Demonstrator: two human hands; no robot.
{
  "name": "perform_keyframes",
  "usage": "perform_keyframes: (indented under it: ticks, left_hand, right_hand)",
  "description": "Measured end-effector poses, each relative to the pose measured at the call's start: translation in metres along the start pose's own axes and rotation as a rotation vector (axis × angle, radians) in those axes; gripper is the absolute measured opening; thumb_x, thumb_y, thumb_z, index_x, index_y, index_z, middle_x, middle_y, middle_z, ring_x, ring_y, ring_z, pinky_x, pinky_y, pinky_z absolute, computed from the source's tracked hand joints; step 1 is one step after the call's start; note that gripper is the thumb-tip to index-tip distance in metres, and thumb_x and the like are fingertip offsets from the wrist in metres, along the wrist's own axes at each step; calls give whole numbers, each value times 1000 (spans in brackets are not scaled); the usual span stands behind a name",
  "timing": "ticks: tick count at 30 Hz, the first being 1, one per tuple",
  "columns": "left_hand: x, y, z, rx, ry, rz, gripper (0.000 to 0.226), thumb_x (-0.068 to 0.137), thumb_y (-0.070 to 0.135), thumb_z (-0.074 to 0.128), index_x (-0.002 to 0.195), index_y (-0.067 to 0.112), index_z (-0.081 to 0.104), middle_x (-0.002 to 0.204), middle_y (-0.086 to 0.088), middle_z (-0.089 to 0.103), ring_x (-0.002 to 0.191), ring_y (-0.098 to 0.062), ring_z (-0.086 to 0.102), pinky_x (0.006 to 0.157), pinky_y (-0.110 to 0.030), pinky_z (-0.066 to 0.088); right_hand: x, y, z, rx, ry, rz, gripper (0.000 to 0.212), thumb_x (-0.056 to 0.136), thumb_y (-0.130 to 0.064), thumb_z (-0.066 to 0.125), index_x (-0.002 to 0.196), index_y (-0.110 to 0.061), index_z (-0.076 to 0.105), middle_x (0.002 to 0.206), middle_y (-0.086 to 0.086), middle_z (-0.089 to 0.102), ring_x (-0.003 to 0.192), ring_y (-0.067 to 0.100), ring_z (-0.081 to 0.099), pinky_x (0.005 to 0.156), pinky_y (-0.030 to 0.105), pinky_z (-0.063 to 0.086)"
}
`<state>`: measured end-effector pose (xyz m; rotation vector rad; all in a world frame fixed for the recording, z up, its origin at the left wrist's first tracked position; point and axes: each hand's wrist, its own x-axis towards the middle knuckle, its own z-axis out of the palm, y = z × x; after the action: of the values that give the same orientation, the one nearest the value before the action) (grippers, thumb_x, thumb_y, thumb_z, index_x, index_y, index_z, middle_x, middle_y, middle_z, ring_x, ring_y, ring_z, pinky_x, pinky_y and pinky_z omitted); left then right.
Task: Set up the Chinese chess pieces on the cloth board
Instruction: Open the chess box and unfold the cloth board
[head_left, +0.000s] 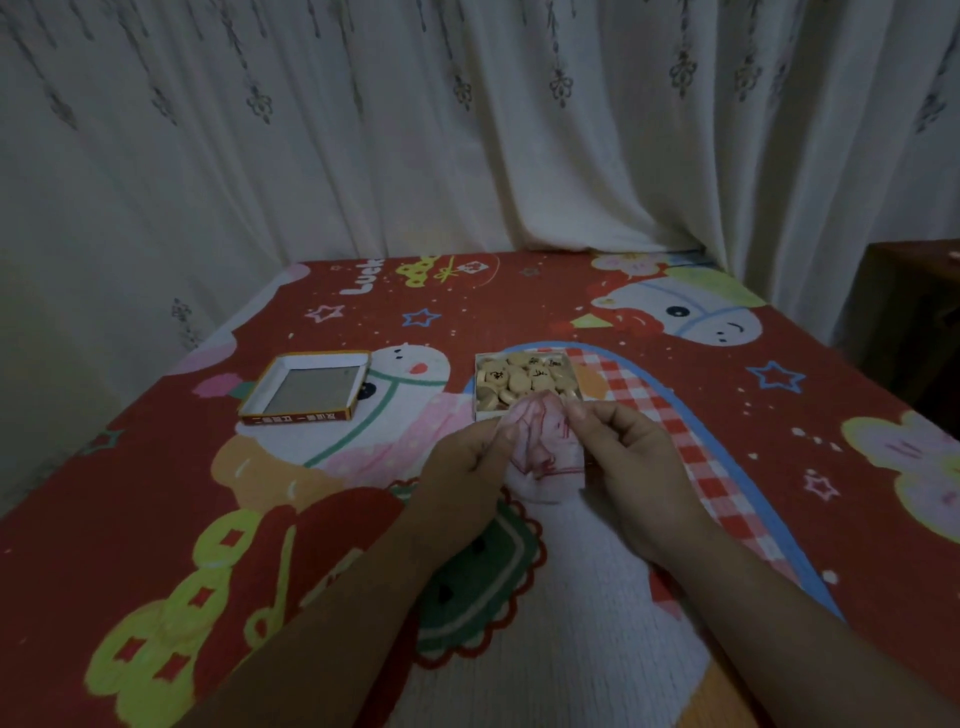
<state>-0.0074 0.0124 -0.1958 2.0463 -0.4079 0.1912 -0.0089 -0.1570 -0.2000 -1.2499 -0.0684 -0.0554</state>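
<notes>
A folded white cloth board (545, 449) with red lines is held up just above the bed, in front of the open box. My left hand (470, 467) pinches its left edge and my right hand (631, 467) pinches its right edge. Right behind the cloth sits a small open box (571, 358), and in it lie several round pale wooden chess pieces (524, 379), some showing dark characters. The cloth hides the box's near edge.
The box lid (306, 387) lies upside down to the left of the box. Everything rests on a red cartoon-print blanket (519, 301) covering the bed. White curtains (467, 130) hang behind, and a dark wooden cabinet (914, 312) stands at the far right.
</notes>
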Motion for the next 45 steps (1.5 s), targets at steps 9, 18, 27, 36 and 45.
perform_keyframes:
  ticks: [9,18,27,36,45]
  left_hand:
    - [8,-6,-8,-295,220,-355,27,100,20,46,82,5,60,77,-7,67,66,-18,61,58,-24,50]
    - [6,-1,-12,-408,210,-378,23,98,19,51,84,10,66,77,-3,71,71,-17,66,66,-31,55]
    - [-1,3,-12,-456,114,-242,29,99,23,52,75,12,62,69,-2,70,64,-16,65,61,-24,54]
    - [-12,-15,-5,-264,-119,-241,27,99,29,52,107,12,70,100,-6,74,95,-22,71,86,-41,57]
    - [9,-10,-19,-535,190,-338,17,94,33,60,101,21,71,94,10,76,90,-7,71,71,-23,57]
  right_hand:
    - [3,0,-5,22,64,25,28,94,-3,57,118,-17,61,99,29,61,90,32,63,85,47,55]
    - [-9,3,0,-574,65,-225,18,93,-31,63,111,-34,64,126,-17,52,119,11,54,98,31,49]
    - [-18,3,8,-577,-100,-193,28,91,-35,65,119,-32,64,110,-14,70,102,3,66,89,35,58]
    - [-27,-8,17,-561,-301,-214,23,95,-24,63,117,-27,67,104,-15,73,96,3,69,76,19,53]
    - [-8,-14,-8,-227,54,-91,26,92,-18,66,80,5,66,77,20,71,67,24,66,63,34,56]
